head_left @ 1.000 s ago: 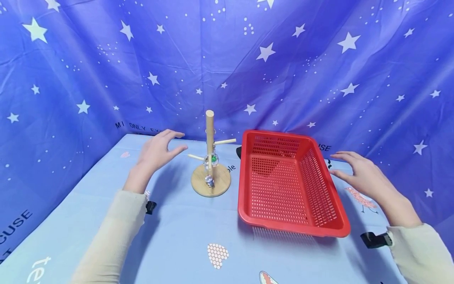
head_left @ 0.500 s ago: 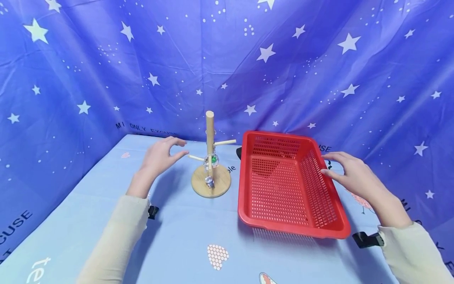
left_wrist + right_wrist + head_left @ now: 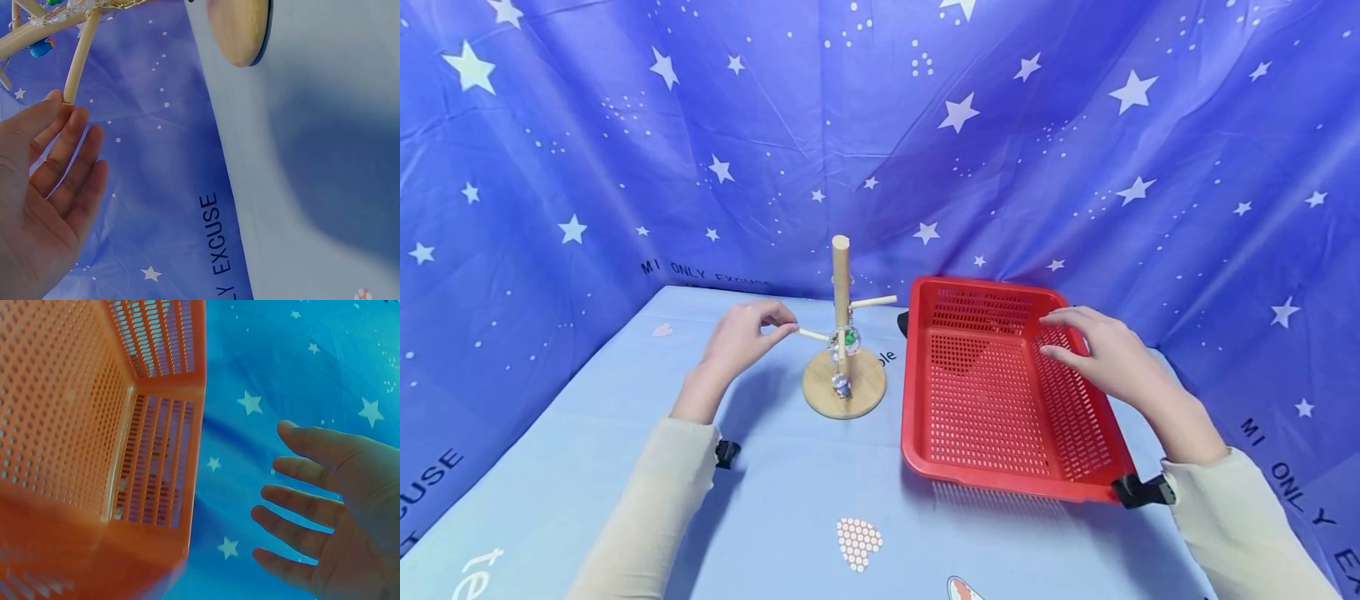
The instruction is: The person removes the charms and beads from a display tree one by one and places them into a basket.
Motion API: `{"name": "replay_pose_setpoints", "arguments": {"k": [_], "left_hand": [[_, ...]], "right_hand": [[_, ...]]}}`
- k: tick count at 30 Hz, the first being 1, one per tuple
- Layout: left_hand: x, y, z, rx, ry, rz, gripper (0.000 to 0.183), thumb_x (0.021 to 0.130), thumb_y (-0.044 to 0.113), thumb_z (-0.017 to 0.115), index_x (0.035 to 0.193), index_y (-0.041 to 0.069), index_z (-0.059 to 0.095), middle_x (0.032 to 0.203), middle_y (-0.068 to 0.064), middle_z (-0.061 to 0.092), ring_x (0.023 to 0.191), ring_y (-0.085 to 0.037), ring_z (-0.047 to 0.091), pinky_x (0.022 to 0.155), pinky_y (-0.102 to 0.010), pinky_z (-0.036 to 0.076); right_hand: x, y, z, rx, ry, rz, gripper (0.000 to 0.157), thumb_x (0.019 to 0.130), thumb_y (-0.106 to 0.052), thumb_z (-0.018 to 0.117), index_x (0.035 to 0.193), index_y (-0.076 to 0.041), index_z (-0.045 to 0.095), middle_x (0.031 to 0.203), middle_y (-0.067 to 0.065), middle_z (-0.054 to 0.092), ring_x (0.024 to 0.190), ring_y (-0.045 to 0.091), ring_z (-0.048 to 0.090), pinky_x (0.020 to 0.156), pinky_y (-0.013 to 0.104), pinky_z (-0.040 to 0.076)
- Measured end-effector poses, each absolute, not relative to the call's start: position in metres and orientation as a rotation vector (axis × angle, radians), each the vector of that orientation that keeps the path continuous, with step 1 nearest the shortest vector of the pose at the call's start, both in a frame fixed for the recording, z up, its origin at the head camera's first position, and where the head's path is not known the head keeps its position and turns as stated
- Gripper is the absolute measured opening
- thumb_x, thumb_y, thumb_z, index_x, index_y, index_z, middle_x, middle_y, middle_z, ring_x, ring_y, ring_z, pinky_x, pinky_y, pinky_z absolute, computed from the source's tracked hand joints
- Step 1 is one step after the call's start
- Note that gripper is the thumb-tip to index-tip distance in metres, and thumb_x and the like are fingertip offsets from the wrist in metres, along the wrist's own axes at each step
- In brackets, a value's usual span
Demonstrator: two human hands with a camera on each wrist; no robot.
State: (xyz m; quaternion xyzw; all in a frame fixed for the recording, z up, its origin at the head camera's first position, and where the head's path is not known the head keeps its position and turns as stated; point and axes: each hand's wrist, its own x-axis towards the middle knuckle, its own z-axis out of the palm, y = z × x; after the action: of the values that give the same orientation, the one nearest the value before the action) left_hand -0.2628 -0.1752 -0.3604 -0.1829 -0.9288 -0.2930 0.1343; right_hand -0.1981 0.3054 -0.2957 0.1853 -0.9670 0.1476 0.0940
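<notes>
A wooden jewelry stand (image 3: 841, 275) with a round base stands upright mid-table. Bracelets (image 3: 850, 337) with clear and green beads hang on it, and a small bluish charm (image 3: 841, 385) dangles lower. My left hand (image 3: 737, 340) pinches the tip of its left peg (image 3: 81, 59) between thumb and index finger; the other fingers are spread. My right hand (image 3: 1108, 354), fingers loosely extended, is over the right side of a red perforated plastic basket (image 3: 912, 400). Nothing is in that hand, and the right wrist view shows it apart from the basket's rim.
The basket is right of the stand, with a dark object (image 3: 903, 322) partly hidden behind its left rim. A light blue printed cloth (image 3: 790, 517) covers the table. Behind hangs a blue star-patterned curtain (image 3: 760, 125).
My left hand has lowered slightly and closed its thumb and finger on the peg's tip. The right hand has moved left from beside the basket to over it.
</notes>
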Motion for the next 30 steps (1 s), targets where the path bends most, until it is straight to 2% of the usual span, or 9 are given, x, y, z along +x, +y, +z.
{"name": "replay_pose_setpoints", "arguments": {"k": [9, 17, 22, 27, 30], "left_hand": [[-0.266, -0.174, -0.366, -0.553, -2.639, -1.013, 0.012, 0.092, 0.021, 0.073, 0.095, 0.010, 0.075, 0.091, -0.007, 0.077, 0.082, -0.022, 0.072, 0.080, -0.039, 0.058], [-0.266, -0.175, -0.369, -0.545, -2.638, -1.127, 0.013, 0.092, 0.020, 0.073, 0.098, 0.009, 0.075, 0.091, -0.009, 0.077, 0.082, -0.024, 0.072, 0.079, -0.039, 0.058], [-0.267, -0.176, -0.370, -0.544, -2.630, -1.197, 0.014, 0.091, 0.018, 0.073, 0.100, 0.007, 0.075, 0.091, -0.009, 0.077, 0.080, -0.021, 0.071, 0.077, -0.032, 0.057], [-0.268, -0.175, -0.373, -0.551, -2.615, -1.260, 0.012, 0.091, 0.015, 0.073, 0.099, 0.006, 0.074, 0.090, -0.010, 0.077, 0.077, -0.012, 0.069, 0.075, -0.025, 0.055], [-0.269, -0.174, -0.375, -0.546, -2.611, -1.286, 0.011, 0.092, 0.014, 0.072, 0.098, 0.006, 0.074, 0.090, -0.011, 0.077, 0.078, -0.013, 0.069, 0.076, -0.024, 0.055]], "right_hand": [[-0.206, 0.277, -0.293, 0.634, -2.859, 0.458, 0.044, 0.095, -0.029, 0.068, 0.132, -0.005, 0.060, 0.137, 0.020, 0.058, 0.133, 0.043, 0.048, 0.108, 0.065, 0.036], [-0.214, 0.253, -0.296, 0.692, -2.852, 0.501, 0.043, 0.095, -0.030, 0.068, 0.131, -0.006, 0.061, 0.135, 0.017, 0.061, 0.130, 0.039, 0.053, 0.107, 0.059, 0.041], [-0.219, 0.238, -0.298, 0.716, -2.867, 0.529, 0.043, 0.094, -0.029, 0.070, 0.131, -0.008, 0.061, 0.135, 0.015, 0.061, 0.128, 0.037, 0.055, 0.105, 0.057, 0.045], [-0.221, 0.224, -0.302, 0.730, -2.880, 0.551, 0.043, 0.093, -0.028, 0.071, 0.131, -0.009, 0.061, 0.134, 0.012, 0.063, 0.129, 0.034, 0.055, 0.106, 0.056, 0.045], [-0.222, 0.216, -0.303, 0.738, -2.881, 0.566, 0.043, 0.093, -0.029, 0.071, 0.131, -0.010, 0.062, 0.133, 0.010, 0.063, 0.129, 0.033, 0.056, 0.106, 0.055, 0.045]]}}
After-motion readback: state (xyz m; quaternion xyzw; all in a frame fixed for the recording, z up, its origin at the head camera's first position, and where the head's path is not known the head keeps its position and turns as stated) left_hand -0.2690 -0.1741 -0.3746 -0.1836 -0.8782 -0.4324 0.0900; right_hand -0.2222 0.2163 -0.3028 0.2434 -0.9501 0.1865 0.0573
